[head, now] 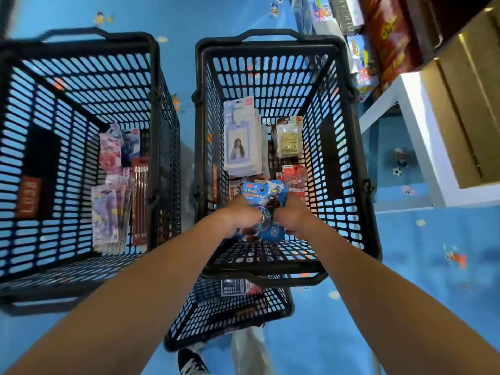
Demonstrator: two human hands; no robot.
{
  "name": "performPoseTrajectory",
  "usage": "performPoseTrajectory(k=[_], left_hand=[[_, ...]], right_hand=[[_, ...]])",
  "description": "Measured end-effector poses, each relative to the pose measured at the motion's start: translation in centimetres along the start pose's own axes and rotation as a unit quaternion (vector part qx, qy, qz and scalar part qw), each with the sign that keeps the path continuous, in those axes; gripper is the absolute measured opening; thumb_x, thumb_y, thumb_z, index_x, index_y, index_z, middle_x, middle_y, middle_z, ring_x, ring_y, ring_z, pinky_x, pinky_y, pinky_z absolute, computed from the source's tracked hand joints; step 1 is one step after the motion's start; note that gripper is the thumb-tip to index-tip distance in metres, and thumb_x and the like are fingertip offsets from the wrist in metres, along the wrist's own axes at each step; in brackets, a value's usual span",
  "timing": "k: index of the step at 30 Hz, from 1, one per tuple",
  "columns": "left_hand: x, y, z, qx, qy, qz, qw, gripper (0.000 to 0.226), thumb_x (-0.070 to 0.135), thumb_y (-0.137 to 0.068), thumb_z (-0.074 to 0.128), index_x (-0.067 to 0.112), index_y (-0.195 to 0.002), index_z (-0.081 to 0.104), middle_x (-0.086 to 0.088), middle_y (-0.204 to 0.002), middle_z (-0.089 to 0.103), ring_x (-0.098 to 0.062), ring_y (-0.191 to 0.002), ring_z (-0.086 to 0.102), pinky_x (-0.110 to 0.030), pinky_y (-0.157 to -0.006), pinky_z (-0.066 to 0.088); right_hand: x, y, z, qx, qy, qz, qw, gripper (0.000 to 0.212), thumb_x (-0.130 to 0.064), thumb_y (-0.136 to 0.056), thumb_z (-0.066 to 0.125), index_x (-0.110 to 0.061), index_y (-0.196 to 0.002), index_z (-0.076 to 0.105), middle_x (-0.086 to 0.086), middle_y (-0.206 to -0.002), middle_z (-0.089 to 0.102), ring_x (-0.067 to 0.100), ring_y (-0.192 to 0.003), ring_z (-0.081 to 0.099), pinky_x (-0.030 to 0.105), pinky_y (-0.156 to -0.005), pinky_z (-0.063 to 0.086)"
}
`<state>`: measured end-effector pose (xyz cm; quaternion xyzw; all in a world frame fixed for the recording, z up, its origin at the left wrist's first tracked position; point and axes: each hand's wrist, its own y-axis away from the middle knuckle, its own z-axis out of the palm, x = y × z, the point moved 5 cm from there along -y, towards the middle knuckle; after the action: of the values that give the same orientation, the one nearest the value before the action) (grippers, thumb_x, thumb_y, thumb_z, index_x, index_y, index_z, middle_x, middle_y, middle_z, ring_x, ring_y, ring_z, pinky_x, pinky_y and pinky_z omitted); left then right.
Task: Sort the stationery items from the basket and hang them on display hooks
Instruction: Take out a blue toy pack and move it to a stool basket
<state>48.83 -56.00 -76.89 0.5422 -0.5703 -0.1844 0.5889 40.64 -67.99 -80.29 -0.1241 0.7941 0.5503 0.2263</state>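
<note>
On the blue patterned floor stand two tall black baskets side by side: the left basket holds pink and purple packs, with a pack of pencils against its right wall; the right basket holds mixed stationery, with a card holder pack lying towards its far end. A third basket shows below the right one's near rim. Inside the right basket, the left hand and right hand each grip one side of a blue packet, fingers curled round it
</note>
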Motion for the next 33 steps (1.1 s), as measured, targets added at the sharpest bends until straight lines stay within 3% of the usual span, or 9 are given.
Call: performPoseTrajectory(k=[3,6,8,10,12,18,23,29,33], left_hand=[[-0.5,0.2,0.1,0.004,-0.017,-0.018,1.000,0.024,-0.002,-0.085,0.066,0.016,-0.100,0.061,-0.010,-0.101,0.066,-0.021,-0.087,0.065,-0.020,-0.053,0.051],[-0.7,0.3,0.4,-0.001,-0.015,-0.021,1.000,0.038,-0.004,-0.080,0.071,0.008,-0.116,0.066,-0.014,-0.113,0.069,-0.028,-0.104,0.068,-0.036,-0.080,0.059],[-0.7,0.4,0.4,0.003,-0.012,-0.016,1.000,0.033,-0.002,-0.077,0.076,0.011,-0.106,0.067,-0.010,-0.105,0.070,-0.022,-0.093,0.068,-0.029,-0.071,0.059],[-0.5,0.5,0.2,0.021,-0.004,-0.007,1.000,0.024,-0.001,-0.079,0.076,0.017,-0.087,0.063,-0.003,-0.090,0.067,-0.013,-0.076,0.062,-0.016,-0.048,0.049],[-0.4,0.5,0.0,0.046,-0.004,-0.003,0.999,0.024,-0.002,-0.081,0.073,0.018,-0.084,0.060,-0.002,-0.088,0.066,-0.011,-0.073,0.059,-0.016,-0.049,0.048],[0.3,0.9,-0.9,0.098,-0.032,0.012,0.995,0.027,0.004,-0.083,0.072,0.010,-0.105,0.058,-0.006,-0.097,0.065,-0.014,-0.080,0.061,-0.029,-0.066,0.054],[1.2,3.2,-1.4,0.111,-0.082,0.053,0.989,0.067,0.010,-0.085,0.074,0.003,-0.144,0.043,-0.016,-0.129,0.062,-0.031,-0.118,0.062,-0.040,-0.093,0.058],[1.7,8.4,-2.5,0.125,-0.115,0.184,0.968,0.041,0.017,-0.090,0.073,0.010,-0.123,0.050,-0.013,-0.116,0.067,-0.032,-0.105,0.067,-0.040,-0.081,0.055],[0.7,13.2,-3.3,0.086,-0.063,0.281,0.954,0.066,0.006,-0.092,0.072,0.006,-0.149,0.039,-0.010,-0.129,0.064,-0.021,-0.106,0.065,-0.033,-0.095,0.052]], right_hand=[[0.1,0.3,0.0,0.005,0.031,0.001,1.000,0.057,0.001,-0.084,0.066,-0.011,-0.136,0.046,0.015,-0.120,0.063,0.034,-0.110,0.065,0.044,-0.086,0.058],[0.1,0.4,0.1,0.009,0.052,-0.008,0.999,0.061,0.001,-0.084,0.066,-0.010,-0.140,0.046,0.015,-0.125,0.063,0.033,-0.114,0.063,0.039,-0.089,0.055],[0.1,0.5,0.1,0.008,0.065,-0.018,0.998,0.063,0.000,-0.084,0.068,-0.011,-0.142,0.048,0.014,-0.129,0.063,0.030,-0.117,0.062,0.042,-0.100,0.054],[-0.1,0.5,-0.2,0.014,0.096,-0.026,0.995,0.061,-0.006,-0.087,0.070,-0.012,-0.143,0.048,0.013,-0.129,0.064,0.028,-0.117,0.062,0.042,-0.101,0.053],[-0.3,0.6,-0.5,0.020,0.125,-0.028,0.992,0.060,-0.012,-0.087,0.073,-0.011,-0.141,0.047,0.012,-0.127,0.064,0.027,-0.113,0.062,0.039,-0.096,0.054],[-1.9,2.7,-2.0,0.077,0.189,-0.046,0.978,0.073,-0.012,-0.084,0.072,-0.014,-0.146,0.035,0.012,-0.123,0.062,0.032,-0.116,0.060,0.036,-0.088,0.050],[-3.5,6.2,-3.1,0.144,0.188,-0.117,0.964,0.061,-0.017,-0.084,0.076,-0.017,-0.134,0.042,0.007,-0.112,0.065,0.032,-0.107,0.065,0.034,-0.080,0.049],[-4.3,13.2,-3.6,0.180,0.150,-0.215,0.948,0.067,-0.025,-0.082,0.083,-0.016,-0.138,0.046,0.006,-0.128,0.062,0.028,-0.116,0.061,0.040,-0.097,0.052],[-4.1,18.9,-3.0,0.214,0.128,-0.282,0.927,0.061,-0.030,-0.084,0.084,-0.018,-0.134,0.052,-0.002,-0.124,0.064,0.020,-0.113,0.061,0.031,-0.094,0.048]])
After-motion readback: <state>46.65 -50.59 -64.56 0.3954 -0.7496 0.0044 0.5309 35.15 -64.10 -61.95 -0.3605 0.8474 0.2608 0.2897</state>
